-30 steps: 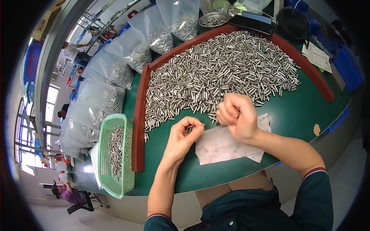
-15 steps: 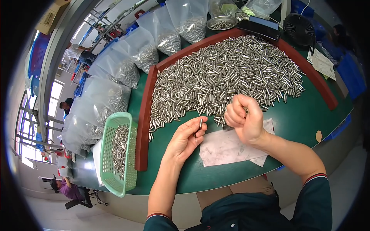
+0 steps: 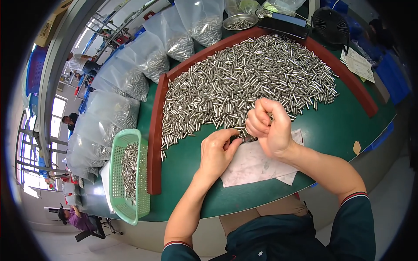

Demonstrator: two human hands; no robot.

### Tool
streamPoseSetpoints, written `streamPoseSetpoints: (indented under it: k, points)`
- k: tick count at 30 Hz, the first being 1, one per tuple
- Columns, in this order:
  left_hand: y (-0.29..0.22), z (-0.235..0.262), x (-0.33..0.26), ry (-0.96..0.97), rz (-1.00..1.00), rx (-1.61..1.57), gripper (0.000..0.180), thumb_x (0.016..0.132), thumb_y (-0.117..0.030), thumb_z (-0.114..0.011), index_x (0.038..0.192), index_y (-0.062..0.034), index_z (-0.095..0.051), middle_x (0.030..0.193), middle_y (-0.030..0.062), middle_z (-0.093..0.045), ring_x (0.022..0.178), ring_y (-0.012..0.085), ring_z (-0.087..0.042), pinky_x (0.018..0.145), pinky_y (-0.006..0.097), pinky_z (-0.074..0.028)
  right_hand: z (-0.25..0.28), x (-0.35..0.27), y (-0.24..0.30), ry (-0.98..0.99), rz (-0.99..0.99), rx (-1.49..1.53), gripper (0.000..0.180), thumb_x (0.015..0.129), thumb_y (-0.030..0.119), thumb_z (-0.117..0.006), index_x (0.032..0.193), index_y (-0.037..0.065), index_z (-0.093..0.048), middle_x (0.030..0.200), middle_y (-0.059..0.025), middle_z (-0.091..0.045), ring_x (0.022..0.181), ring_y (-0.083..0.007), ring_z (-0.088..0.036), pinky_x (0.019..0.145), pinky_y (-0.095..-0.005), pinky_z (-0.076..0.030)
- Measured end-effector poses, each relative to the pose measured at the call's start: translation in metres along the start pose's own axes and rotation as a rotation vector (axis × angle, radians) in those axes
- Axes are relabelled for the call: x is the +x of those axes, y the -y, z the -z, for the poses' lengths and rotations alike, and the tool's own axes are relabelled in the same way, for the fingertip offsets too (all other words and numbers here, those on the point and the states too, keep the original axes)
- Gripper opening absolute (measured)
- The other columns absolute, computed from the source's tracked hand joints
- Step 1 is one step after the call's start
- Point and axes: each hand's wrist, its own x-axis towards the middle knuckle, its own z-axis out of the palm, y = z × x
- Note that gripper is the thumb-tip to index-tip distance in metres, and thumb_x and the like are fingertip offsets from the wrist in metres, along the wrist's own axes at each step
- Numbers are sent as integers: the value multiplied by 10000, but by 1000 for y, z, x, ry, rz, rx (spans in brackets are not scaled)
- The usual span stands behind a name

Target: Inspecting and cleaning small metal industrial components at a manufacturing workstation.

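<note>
My left hand (image 3: 217, 152) has come back in from half a second ago, fingers now pinched on a small silver metal pin (image 3: 247, 139) held over the white paper sheet (image 3: 257, 167), touching my right hand (image 3: 270, 126), curled shut around more pins.

shiny metal pins (image 3: 244, 82), matt green tabletop (image 3: 348, 126).
</note>
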Motion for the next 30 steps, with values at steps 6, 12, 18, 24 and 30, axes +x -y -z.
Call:
streamPoseSetpoints:
  k: [6, 12, 18, 24, 30]
  points:
    - [7, -4, 1, -5, -190, 100, 95, 689, -102, -650, 727, -35, -593, 594, 73, -533, 554, 237, -518, 509, 334, -408, 0, -1, 1, 2, 7, -12, 344, 841, 229, -314, 514, 131, -275, 406, 36, -229, 381, -73, -154, 392, -244, -151]
    - [3, 20, -7, 210, -260, -41, 88, 662, -63, -676, 726, -34, -622, 537, 56, -466, 476, 166, -448, 449, 290, -352, -2, -2, 0, 25, -7, -15, 342, 847, 203, -308, 516, 123, -269, 411, 33, -231, 384, -70, -157, 394, -239, -153]
    - [-5, 27, -17, 246, 65, 6, 232, 605, -137, -749, 621, -3, -560, 506, 27, -439, 452, 114, -406, 418, 257, -325, -4, -9, -8, 77, -25, -108, 337, 832, 172, -331, 506, 108, -276, 419, 25, -252, 391, -69, -175, 395, -240, -158]
    - [-9, 16, -20, 157, 60, 110, 292, 614, -222, -719, 593, -18, -511, 510, 58, -445, 433, 202, -431, 423, 332, -351, -4, -9, -10, 106, -10, -152, 349, 836, 174, -336, 500, 96, -286, 422, 18, -263, 390, -73, -182, 388, -243, -155]
    - [-10, 9, -19, 123, 59, 160, 241, 637, -198, -667, 601, -21, -507, 511, 60, -445, 442, 222, -444, 439, 344, -363, -5, -8, -10, 75, 20, -133, 361, 846, 198, -344, 502, 100, -293, 416, 14, -265, 385, -76, -178, 386, -242, -155]
